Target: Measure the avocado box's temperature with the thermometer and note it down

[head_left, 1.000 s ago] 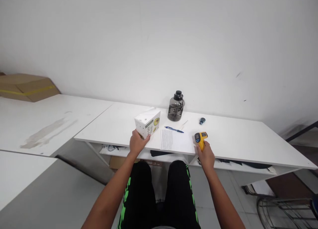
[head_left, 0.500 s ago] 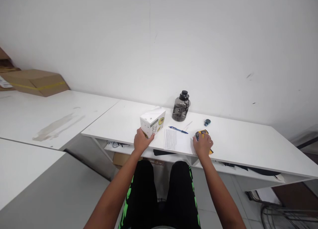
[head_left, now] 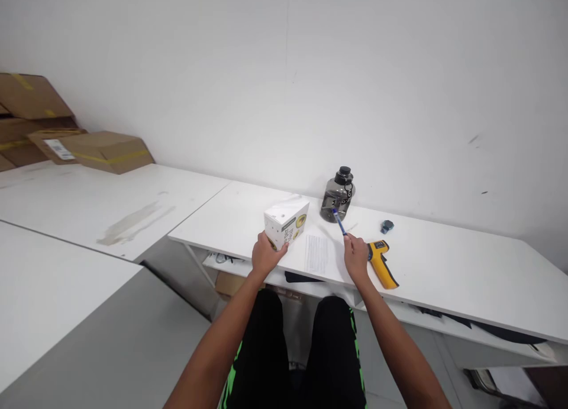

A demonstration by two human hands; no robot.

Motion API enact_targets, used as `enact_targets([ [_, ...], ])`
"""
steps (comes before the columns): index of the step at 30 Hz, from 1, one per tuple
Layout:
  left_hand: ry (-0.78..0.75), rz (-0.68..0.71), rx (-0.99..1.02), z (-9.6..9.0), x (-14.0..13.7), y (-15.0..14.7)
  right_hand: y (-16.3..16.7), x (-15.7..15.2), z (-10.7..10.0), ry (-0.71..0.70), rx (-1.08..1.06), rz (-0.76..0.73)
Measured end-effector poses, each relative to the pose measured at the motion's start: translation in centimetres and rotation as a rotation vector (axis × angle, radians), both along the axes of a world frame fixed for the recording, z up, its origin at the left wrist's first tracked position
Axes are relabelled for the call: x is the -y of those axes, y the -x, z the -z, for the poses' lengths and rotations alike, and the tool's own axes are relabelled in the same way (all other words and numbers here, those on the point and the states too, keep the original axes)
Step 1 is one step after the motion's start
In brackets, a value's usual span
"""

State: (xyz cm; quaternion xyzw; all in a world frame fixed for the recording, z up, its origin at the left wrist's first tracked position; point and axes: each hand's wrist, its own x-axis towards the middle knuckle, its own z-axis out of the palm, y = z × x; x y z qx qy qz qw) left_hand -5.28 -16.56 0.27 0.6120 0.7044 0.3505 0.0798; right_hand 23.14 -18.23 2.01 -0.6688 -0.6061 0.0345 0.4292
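Observation:
My left hand point(head_left: 267, 255) grips the near lower corner of a white box point(head_left: 287, 220) with avocado pictures, which stands on the white table. My right hand point(head_left: 356, 257) is closed on a blue pen point(head_left: 339, 222), held up at a slant over the table. Just right of that hand lies a yellow and black infrared thermometer point(head_left: 382, 266). Between my hands is a sheet of printed paper point(head_left: 316, 254). Behind the pen stands a dark translucent water bottle point(head_left: 338, 194) with a black cap. A dark wristwatch-like item point(head_left: 387, 226) lies farther right.
Brown cardboard boxes point(head_left: 109, 151) are stacked on the side table point(head_left: 190, 188) at the far left, against the wall. Under the tabletop runs a shelf point(head_left: 244, 268) with cables and dark items. My knees are close below the front edge.
My right hand has let go of the yellow thermometer and picked up the blue pen from the table. The left hand stays on the box. The view has shifted to the left.

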Motion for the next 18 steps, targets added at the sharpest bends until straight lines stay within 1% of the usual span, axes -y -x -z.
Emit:
enact_targets([
  [2, -0.008, -0.003, -0.001, 0.1, 0.0, 0.0, 0.3, 1.0, 0.0, 0.019, -0.268, -0.076],
  [3, -0.013, -0.005, -0.002, 0.2, 0.0, 0.0, 0.5, 1.4, 0.1, 0.047, -0.367, -0.134],
  [5, -0.018, -0.013, -0.006, 0.3, -0.1, 0.0, 0.8, 1.9, 0.6, 0.113, -0.479, -0.241],
  [8, -0.014, -0.017, -0.013, 0.3, -0.1, -0.1, 0.7, 2.2, 1.5, 0.193, -0.495, -0.379],
  [10, -0.012, -0.02, -0.013, 0.3, -0.1, -0.1, 0.5, 2.3, 1.8, 0.237, -0.506, -0.415],
  [12, -0.007, -0.024, -0.012, 0.2, -0.1, -0.1, 0.4, 2.3, 1.8, 0.263, -0.529, -0.422],
  [15, 0.007, -0.027, -0.017, 0.1, 0.0, -0.2, 0.4, 2.6, 1.4, 0.259, -0.509, -0.424],
  [18, 0.012, -0.034, -0.022, 0.0, 0.0, -0.2, 0.5, 2.8, 1.2, 0.261, -0.463, -0.37],
])
